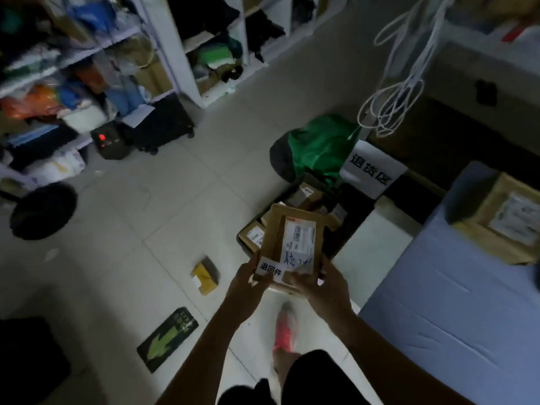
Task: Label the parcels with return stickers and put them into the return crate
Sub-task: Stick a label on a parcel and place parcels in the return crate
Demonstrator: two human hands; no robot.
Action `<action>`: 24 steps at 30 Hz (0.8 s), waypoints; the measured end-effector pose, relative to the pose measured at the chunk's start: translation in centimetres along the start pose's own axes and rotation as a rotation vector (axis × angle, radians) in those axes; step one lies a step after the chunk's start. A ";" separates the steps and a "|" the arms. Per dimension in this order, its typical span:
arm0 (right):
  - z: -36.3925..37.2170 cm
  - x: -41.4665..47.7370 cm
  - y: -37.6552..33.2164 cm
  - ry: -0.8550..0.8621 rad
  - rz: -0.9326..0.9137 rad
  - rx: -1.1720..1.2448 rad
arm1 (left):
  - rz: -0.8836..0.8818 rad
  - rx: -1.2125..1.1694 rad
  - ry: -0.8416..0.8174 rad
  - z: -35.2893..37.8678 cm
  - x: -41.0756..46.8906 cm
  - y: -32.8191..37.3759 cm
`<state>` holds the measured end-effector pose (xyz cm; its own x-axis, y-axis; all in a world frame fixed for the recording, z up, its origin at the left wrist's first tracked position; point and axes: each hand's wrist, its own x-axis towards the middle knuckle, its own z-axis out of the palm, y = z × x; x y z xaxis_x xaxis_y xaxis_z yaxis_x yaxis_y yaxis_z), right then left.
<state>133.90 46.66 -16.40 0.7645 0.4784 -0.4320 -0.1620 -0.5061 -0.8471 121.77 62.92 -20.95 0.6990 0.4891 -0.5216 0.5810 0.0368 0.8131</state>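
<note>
Dim storeroom, pale tiled floor (181, 217), cluttered shelves (96, 51) behind.

The left grip (248, 277) is clamped on the near left corner of a flat cardboard parcel (276, 229), thumb beside the white return sticker (270, 269). The right grip (320, 285) is curled round the near right corner. The parcel hangs in the air, its far end over the return crate (344, 223) on the floor. A printed shipping label (299, 238) with blue handwriting below it covers its top.

Beyond the crate stand a green bag (318, 144) and a white sign (372, 171). A loose white cord (400, 83) hangs above them.

Labelling of this parcel looks done; dropping it in seems the step in hand.

Risks, as I judge them:
- Both grips hold only the near edge, so the far end could dip and the parcel slip out crooked.
- The sticker seems to run past the parcel's corner. It could lift or catch on a neighbour as it lands.
- A small parcel (204, 276) lies on the floor near the red shoe (286, 325). It could be stepped on or forgotten.

Count:
- one parcel in the grips
- at least three in the crate, blurred
- one on the floor
- one larger box (502, 220) on the blue-covered table (438, 302)
- one return sticker visible
</note>
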 end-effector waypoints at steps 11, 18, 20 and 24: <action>2.6 23.3 0.5 0.113 0.242 0.231 | 0.067 0.297 -0.378 -3.9 28.7 5.8; 5.3 40.4 10.8 0.325 0.294 0.307 | 0.113 0.334 -0.566 0.5 49.0 2.1; 5.5 45.1 13.9 0.332 0.276 0.310 | 0.138 0.357 -0.576 2.3 54.2 -0.1; 6.4 53.0 20.5 0.332 0.240 0.300 | 0.180 0.411 -0.563 5.2 62.4 -5.2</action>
<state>167.16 66.23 -58.61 0.8329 0.0958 -0.5450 -0.4923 -0.3216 -0.8088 164.57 88.68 -59.08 0.8429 -0.0713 -0.5333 0.4693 -0.3872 0.7936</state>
